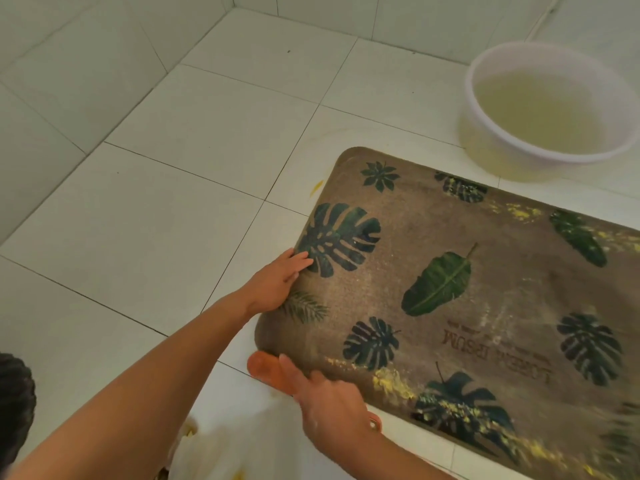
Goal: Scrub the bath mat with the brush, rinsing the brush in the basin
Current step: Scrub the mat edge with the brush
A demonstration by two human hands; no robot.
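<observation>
White tiled floor [194, 140]. Bath mat [467, 306]: flat, limp, likely wet-heavy; take by near edge. Left hand [273, 282] spread on its edge; right hand [332, 410] clasps orange brush [266, 370] alongside. Basin [485, 147] well beyond.

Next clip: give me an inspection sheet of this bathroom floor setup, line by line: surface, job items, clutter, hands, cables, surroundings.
Surface: white tiled floor with dark grout lines; yellow smears beside the mat.
Job's things: brown bath mat with a green leaf print, flat on the floor, yellow residue in patches; orange brush at the mat's near corner; white basin of yellowish water beyond the mat's far edge.
Clutter: pale, blurred object with yellow flecks at the bottom edge, unidentifiable.
Hands: left hand pressed flat on the mat's edge; right hand gripping the brush.
Cables: nothing seen.
Surroundings: tiled walls meeting in a corner.
</observation>
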